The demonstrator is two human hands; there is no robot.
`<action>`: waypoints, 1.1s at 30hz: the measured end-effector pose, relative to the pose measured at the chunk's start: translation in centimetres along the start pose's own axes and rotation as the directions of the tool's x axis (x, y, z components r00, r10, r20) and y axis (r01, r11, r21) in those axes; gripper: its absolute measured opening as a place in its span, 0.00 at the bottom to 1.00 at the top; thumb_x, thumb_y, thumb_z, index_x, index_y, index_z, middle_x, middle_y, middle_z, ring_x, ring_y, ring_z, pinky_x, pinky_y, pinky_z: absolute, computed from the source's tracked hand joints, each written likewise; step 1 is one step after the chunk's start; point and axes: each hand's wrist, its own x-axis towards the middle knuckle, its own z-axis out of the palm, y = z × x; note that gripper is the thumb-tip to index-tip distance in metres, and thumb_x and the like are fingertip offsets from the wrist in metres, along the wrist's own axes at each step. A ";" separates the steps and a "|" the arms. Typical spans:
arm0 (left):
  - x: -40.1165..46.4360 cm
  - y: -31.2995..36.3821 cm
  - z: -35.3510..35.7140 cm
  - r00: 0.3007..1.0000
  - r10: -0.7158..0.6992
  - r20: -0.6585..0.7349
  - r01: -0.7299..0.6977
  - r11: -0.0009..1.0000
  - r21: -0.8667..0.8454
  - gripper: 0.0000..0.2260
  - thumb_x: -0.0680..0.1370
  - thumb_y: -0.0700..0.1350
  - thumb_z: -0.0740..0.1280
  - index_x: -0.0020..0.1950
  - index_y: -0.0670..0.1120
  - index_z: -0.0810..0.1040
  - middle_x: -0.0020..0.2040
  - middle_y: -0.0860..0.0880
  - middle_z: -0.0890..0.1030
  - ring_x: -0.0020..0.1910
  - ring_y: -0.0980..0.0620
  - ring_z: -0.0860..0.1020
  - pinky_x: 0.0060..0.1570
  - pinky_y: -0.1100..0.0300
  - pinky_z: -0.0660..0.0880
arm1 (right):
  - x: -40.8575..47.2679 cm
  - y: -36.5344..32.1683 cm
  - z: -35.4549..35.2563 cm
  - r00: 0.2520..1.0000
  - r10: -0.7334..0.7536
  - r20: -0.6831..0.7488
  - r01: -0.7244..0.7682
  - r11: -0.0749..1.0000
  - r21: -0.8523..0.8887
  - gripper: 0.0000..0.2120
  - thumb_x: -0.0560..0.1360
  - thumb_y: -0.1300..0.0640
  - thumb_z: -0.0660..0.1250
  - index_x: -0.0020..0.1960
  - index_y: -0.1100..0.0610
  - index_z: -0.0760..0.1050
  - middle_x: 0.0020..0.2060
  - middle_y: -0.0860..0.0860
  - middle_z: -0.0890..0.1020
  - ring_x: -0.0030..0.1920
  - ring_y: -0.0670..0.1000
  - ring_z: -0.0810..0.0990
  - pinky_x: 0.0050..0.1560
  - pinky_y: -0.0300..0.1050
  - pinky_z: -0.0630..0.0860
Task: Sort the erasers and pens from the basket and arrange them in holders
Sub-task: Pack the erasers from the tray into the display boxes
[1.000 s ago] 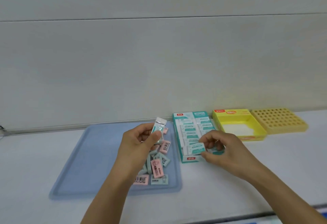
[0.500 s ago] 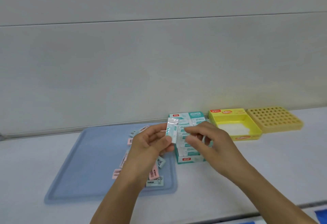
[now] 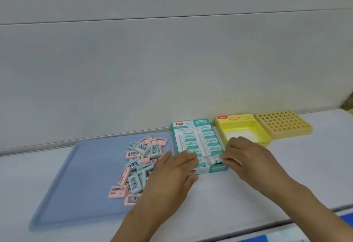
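Note:
A teal and white eraser box [image 3: 198, 140] stands in the middle of the table, filled with two rows of wrapped erasers. My right hand [image 3: 246, 155] pinches a wrapped teal eraser [image 3: 214, 159] at the front of the box's right row. My left hand [image 3: 172, 173] lies flat against the box's front left corner, fingers straight on the left row. A pile of several pink and pale blue erasers [image 3: 139, 163] lies on the blue tray [image 3: 76, 184] to the left.
A yellow open box [image 3: 244, 127] with white contents sits right of the eraser box. Beyond it stands a yellow holder with a grid of holes [image 3: 282, 123]. The wall runs close behind everything. The table's front edge passes at the lower right.
The teal eraser held up between both hands came down into the box's right row. My left hand let go and dropped onto the box's front left.

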 end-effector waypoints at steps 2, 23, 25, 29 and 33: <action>0.0 -0.3 -0.1 1.000 0.017 0.006 -0.017 1.000 0.001 0.19 0.83 0.53 0.55 0.75 0.58 0.64 0.76 0.64 0.59 0.75 0.65 0.52 0.69 0.70 0.34 | 0.0 -0.1 0.6 0.998 -0.055 0.008 0.055 0.998 -0.031 0.10 0.64 0.68 0.78 0.33 0.58 0.79 0.34 0.52 0.79 0.34 0.55 0.79 0.22 0.48 0.74; 5.2 -0.3 1.6 0.983 -0.037 0.181 0.000 0.980 0.200 0.42 0.75 0.72 0.50 0.79 0.52 0.36 0.78 0.53 0.32 0.76 0.52 0.30 0.71 0.55 0.30 | -1.0 5.6 0.7 0.922 0.362 0.139 -0.349 0.930 -0.111 0.21 0.76 0.56 0.64 0.69 0.47 0.71 0.63 0.45 0.75 0.64 0.50 0.71 0.59 0.44 0.64; 5.0 -0.3 2.1 0.977 -0.107 0.183 0.079 0.985 0.157 0.43 0.74 0.73 0.54 0.78 0.56 0.35 0.76 0.55 0.29 0.74 0.47 0.26 0.71 0.50 0.32 | -1.4 6.2 0.8 0.912 0.356 0.206 -0.321 0.929 -0.186 0.18 0.79 0.53 0.60 0.68 0.43 0.70 0.61 0.41 0.75 0.63 0.47 0.71 0.58 0.42 0.63; 5.3 0.4 2.8 0.953 -0.231 0.198 0.226 0.973 0.048 0.46 0.71 0.71 0.61 0.78 0.59 0.37 0.76 0.53 0.27 0.70 0.42 0.21 0.74 0.42 0.40 | -1.7 6.0 0.1 0.955 0.295 -0.041 -0.298 0.948 -0.109 0.06 0.75 0.60 0.69 0.47 0.50 0.81 0.39 0.45 0.81 0.41 0.52 0.79 0.39 0.47 0.72; 6.2 1.9 3.3 0.953 -0.235 0.191 0.238 0.971 0.006 0.47 0.71 0.69 0.64 0.79 0.57 0.39 0.77 0.52 0.29 0.71 0.41 0.22 0.74 0.43 0.42 | -2.4 7.1 -1.5 0.892 0.234 -0.388 -0.248 0.969 0.013 0.04 0.72 0.61 0.69 0.44 0.54 0.82 0.36 0.48 0.81 0.37 0.52 0.77 0.34 0.45 0.73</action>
